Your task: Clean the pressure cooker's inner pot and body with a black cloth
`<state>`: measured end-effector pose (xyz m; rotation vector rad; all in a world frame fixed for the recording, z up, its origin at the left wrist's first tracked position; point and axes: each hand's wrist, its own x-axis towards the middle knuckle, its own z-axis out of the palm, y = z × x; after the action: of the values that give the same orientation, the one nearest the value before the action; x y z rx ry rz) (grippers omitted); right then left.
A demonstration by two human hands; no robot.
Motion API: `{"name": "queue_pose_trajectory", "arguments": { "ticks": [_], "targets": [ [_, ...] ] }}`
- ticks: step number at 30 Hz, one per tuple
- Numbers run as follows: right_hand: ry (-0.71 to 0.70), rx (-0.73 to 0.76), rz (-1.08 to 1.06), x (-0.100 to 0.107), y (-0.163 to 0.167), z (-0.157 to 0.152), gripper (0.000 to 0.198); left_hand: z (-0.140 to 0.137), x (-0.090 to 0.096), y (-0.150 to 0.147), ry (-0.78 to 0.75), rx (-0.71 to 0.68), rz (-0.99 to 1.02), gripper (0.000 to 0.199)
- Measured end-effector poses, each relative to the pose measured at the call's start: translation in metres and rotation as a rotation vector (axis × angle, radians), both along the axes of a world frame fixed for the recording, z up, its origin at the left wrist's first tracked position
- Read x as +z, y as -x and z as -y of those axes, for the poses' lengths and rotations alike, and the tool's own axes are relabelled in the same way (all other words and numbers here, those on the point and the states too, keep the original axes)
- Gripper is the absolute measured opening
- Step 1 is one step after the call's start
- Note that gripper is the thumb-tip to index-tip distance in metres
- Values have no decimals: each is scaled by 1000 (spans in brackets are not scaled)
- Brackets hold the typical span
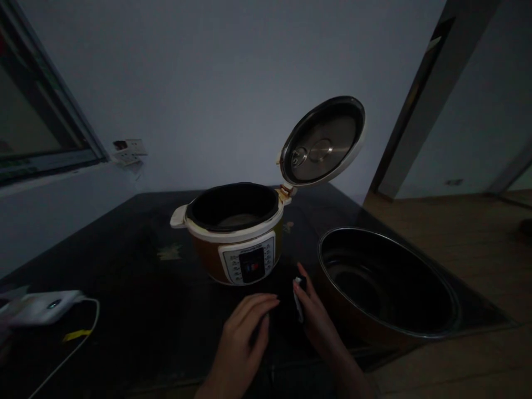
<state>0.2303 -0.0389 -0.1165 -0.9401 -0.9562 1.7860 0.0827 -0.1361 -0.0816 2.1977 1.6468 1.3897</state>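
An electric pressure cooker stands in the middle of a dark table, its hinged lid swung up and open at the right. Its control panel faces me. Just in front of it, my right hand holds a small dark object with a white edge upright against the table. My left hand lies next to it, fingers curled loosely and touching the tabletop, nothing visibly in it. The room is dim.
A large dark metal pot sits at the table's right edge. A white device with a cable lies at the left front. Wall sockets are behind, a window at left, wooden floor at right.
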Motion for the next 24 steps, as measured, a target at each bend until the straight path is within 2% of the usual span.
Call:
{"name": "queue_pose_trajectory", "arguments": {
  "ticks": [2, 4, 7, 10, 12, 14, 17, 24],
  "targets": [
    [-28, 3, 58, -10, 0, -3, 81, -1, -27, -5, 59, 67, 48, 33],
    [-47, 33, 83, -16, 2, -5, 89, -3, -45, -7, 112, 89, 58, 32],
    [-23, 131, 37, -23, 6, -6, 99, -5, -62, -7, 170, 75, 20, 32],
    [-26, 180, 27, -31, 7, -7, 88, -8, -73, -7, 214, 95, -15, 33],
    [-94, 202, 96, -36, 7, -8, 78, -10, -79, -7, 240, 111, -33, 33],
    [-221, 212, 210, -40, 6, -9, 72, -11, -82, -8, 260, 113, -55, 33],
    [-432, 144, 370, -45, 4, -9, 67, -13, -83, -9, 272, 97, -81, 33],
    [-773, 21, 670, -40, -18, 11, 51, -13, -75, -10, 320, 79, -70, 32]
  ]
}}
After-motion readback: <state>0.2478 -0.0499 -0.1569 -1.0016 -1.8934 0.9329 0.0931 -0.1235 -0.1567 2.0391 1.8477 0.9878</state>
